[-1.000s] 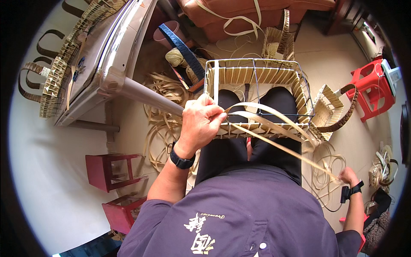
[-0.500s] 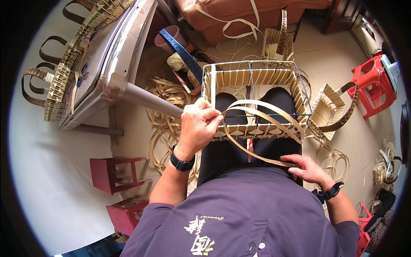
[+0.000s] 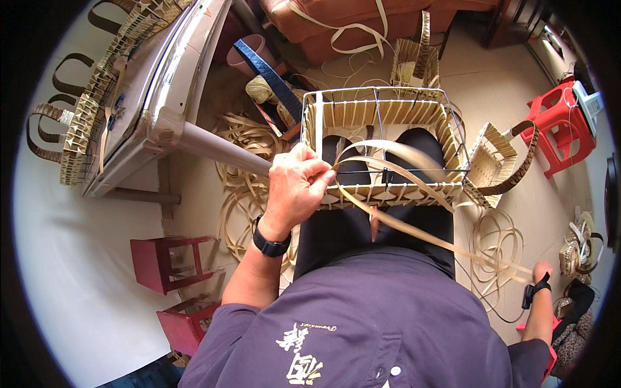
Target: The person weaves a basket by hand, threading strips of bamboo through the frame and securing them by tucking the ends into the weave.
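Note:
A rectangular wire-framed basket point(image 3: 381, 194) rests across my thighs, its lower sides woven with tan strips and its upper wires bare. Close to its near left corner, my left hand point(image 3: 299, 184) is closed in a pinch on a flat tan weaving strip point(image 3: 430, 235). Parts of the strip loop over the basket's near side. One length runs nearly straight to the right, where my right hand point(image 3: 542, 270) is closed around it, beyond my right thigh. The right fingers are small and partly hidden.
Tangled strips point(image 3: 249, 139) lie on the floor to the left, beside a table leg point(image 3: 223, 149). Small handled baskets point(image 3: 491, 158) stand to the right and ahead. Red stools point(image 3: 566, 129) are at the right, dark red ones point(image 3: 155, 265) at the left.
My right hand has moved outward to the right, and the strip between the hands has straightened. My left hand keeps its pinch near the basket corner.

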A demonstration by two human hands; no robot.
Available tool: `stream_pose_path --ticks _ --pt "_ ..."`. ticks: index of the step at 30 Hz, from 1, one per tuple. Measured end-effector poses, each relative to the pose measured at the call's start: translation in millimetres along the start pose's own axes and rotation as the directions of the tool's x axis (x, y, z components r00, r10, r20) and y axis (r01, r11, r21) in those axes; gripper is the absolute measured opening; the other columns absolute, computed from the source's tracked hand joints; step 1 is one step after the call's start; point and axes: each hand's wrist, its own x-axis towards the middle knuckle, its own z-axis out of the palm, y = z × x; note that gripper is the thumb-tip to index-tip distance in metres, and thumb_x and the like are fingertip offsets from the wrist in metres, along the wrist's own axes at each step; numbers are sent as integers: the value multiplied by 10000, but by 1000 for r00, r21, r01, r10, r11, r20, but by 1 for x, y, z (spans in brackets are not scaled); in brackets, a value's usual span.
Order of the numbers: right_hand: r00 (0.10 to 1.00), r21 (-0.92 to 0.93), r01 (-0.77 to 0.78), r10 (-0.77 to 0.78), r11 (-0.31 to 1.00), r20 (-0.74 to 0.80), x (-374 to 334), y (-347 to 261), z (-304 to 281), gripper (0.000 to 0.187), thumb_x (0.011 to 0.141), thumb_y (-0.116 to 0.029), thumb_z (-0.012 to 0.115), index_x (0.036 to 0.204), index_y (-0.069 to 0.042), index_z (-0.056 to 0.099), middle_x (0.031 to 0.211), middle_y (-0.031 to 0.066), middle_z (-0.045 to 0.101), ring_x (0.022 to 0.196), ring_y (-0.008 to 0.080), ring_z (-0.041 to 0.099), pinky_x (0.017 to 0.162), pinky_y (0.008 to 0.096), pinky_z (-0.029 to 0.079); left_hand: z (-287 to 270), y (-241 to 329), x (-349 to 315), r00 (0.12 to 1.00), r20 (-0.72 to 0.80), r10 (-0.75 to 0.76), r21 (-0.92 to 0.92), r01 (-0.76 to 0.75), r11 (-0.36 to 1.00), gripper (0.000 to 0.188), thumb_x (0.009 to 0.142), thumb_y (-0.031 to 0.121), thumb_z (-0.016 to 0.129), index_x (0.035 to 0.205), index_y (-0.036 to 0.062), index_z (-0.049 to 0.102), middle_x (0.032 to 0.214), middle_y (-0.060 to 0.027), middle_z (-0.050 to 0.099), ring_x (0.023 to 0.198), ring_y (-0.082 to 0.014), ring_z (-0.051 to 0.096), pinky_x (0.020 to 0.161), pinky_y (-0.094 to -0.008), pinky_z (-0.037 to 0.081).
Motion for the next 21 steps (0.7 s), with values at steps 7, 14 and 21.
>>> stream_pose_path --ticks 7,14,21 --pt "857 697 513 -340 501 -387 -34 -187 -196 245 958 -83 697 1164 -4 802 949 67 743 687 130 678 632 304 565 -7 5 -2 999 13 -32 37 31 999 82 816 178 855 812 105 819 833 -69 670 806 -299 654 780 -449 493" --pt "647 963 241 -760 122 -66 -55 -324 -250 410 1087 -172 684 1488 -88 678 993 20 737 752 98 677 692 270 568 -3 -1 -1 1000 0 -19 0 19 1000 69 812 168 866 818 111 828 828 -63 676 798 -296 653 776 -442 503" --pt "933 782 -10 -275 623 231 39 -108 -84 215 992 -203 766 864 -31 781 684 42 704 593 163 656 551 336 511 -1 -5 0 985 -86 148 88 -140 986 85 812 112 867 861 65 816 851 -67 679 742 -244 669 683 -382 525"
